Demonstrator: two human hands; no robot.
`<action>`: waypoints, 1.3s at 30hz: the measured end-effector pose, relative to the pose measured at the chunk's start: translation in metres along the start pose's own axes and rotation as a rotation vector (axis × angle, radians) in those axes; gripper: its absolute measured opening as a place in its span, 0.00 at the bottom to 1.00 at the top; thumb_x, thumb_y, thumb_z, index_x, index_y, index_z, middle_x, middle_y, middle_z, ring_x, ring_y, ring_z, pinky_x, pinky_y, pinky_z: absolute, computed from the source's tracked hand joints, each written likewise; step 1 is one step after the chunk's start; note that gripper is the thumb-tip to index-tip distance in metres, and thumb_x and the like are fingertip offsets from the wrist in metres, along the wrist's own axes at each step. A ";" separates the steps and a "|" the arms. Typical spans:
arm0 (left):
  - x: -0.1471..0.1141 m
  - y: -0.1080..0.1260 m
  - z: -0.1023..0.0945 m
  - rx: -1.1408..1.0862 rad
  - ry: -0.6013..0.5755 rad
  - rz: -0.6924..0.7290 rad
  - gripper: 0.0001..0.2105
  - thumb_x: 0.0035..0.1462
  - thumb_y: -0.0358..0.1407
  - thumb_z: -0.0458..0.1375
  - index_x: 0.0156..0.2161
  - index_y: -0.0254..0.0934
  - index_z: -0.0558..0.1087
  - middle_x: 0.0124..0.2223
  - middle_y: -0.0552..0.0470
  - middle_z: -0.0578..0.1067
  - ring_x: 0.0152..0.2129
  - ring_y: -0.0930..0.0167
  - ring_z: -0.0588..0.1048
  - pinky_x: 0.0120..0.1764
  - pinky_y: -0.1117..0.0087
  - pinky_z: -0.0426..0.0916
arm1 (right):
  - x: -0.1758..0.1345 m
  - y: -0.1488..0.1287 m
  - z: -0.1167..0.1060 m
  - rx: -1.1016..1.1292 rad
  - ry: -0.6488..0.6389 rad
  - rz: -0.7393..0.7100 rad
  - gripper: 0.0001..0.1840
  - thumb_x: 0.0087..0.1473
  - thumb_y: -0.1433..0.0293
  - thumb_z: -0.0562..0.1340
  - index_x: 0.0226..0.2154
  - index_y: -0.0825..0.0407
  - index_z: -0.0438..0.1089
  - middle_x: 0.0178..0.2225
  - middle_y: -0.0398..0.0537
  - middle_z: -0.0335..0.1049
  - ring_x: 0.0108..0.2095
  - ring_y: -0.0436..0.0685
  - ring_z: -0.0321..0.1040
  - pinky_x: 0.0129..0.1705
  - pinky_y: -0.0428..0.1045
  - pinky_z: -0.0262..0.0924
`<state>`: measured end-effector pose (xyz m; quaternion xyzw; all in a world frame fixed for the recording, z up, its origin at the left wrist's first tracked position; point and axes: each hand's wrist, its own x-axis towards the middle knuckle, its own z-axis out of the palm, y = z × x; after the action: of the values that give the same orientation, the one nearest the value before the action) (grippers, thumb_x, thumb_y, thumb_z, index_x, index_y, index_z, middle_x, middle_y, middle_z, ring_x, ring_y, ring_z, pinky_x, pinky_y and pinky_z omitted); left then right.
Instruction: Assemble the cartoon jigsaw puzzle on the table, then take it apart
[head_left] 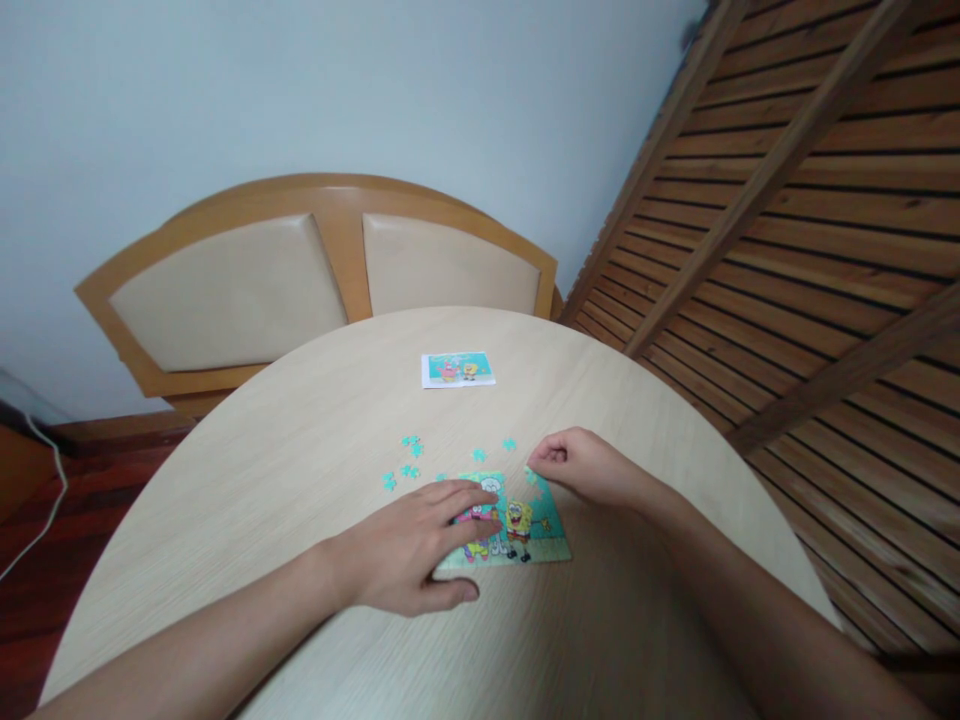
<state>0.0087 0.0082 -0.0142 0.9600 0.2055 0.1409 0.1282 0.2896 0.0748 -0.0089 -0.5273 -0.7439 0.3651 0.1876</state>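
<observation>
On the puzzle [519,524], left hand [409,548] splayed.

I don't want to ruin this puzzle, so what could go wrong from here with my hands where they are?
Your left hand is spread over the left part of the puzzle, so a sideways push might shift or split it. Your right hand is at the upper right corner, where a nudge could knock pieces out of line. Small loose pieces lie beyond your left hand and might scatter if brushed.
</observation>
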 end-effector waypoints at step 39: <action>0.001 0.000 0.001 0.023 -0.006 -0.017 0.24 0.64 0.42 0.58 0.62 0.37 0.64 0.64 0.38 0.66 0.60 0.55 0.66 0.62 0.52 0.62 | 0.003 -0.011 0.031 -0.253 0.188 -0.127 0.09 0.55 0.67 0.62 0.27 0.49 0.76 0.40 0.48 0.75 0.46 0.60 0.69 0.51 0.55 0.59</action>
<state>0.0097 0.0080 -0.0145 0.9600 0.2150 0.1344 0.1189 0.2604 0.0651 -0.0216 -0.5307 -0.7948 0.2052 0.2112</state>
